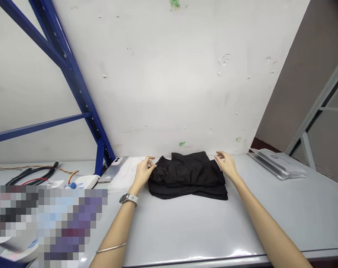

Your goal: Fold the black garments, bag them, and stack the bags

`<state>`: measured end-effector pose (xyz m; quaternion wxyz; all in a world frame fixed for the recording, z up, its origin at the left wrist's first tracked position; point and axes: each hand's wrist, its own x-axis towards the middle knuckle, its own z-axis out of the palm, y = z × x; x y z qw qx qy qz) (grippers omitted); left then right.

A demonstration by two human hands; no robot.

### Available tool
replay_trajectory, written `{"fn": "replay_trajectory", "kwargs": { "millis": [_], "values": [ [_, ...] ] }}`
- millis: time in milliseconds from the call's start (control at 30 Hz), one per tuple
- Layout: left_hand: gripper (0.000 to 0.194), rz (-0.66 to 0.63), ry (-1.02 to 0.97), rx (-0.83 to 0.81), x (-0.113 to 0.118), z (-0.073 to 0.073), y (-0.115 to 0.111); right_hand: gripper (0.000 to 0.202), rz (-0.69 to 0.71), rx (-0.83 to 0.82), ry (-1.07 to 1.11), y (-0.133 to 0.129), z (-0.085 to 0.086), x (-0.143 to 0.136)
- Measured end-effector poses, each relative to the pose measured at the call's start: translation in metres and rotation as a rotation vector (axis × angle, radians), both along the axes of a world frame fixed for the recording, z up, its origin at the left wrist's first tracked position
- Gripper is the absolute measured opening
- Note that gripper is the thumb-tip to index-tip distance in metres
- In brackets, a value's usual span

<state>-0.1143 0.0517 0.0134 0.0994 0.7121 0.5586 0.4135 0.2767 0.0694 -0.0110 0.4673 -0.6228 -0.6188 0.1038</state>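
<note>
Left hand (pixel 145 169) curled inward at black cloth (pixel 188 175), grip unclear; right hand (pixel 226 163) bent inward, loosely open, beside cloth.

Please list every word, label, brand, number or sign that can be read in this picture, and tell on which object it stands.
No text can be read.
White packets: a round mark and small print, too blurred to read.
Watch: no readable digits on its screen.
Black cloth: no lettering visible.
</note>
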Motion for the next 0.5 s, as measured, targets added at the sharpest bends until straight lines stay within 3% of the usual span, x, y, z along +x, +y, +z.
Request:
{"fn": "replay_trajectory", "kwargs": {
  "millis": [133,267,400,500],
  "values": [
    [0.017,0.044,0.081,0.167,0.010,0.001,0.001,0.045,0.182,0.066,-0.229,-0.022,0.014,-0.036],
    [0.020,0.041,0.156,0.186,0.012,0.000,0.002,0.056,0.415,-0.093,-0.533,-0.042,0.004,-0.075],
    [0.031,-0.064,0.251,0.151,0.017,0.000,-0.001,0.064,0.542,-0.310,-0.619,-0.048,-0.012,-0.086],
    [0.040,-0.203,0.345,0.063,0.030,0.001,-0.008,0.067,0.541,-0.345,-0.626,-0.047,-0.016,-0.084]
  ]
}}
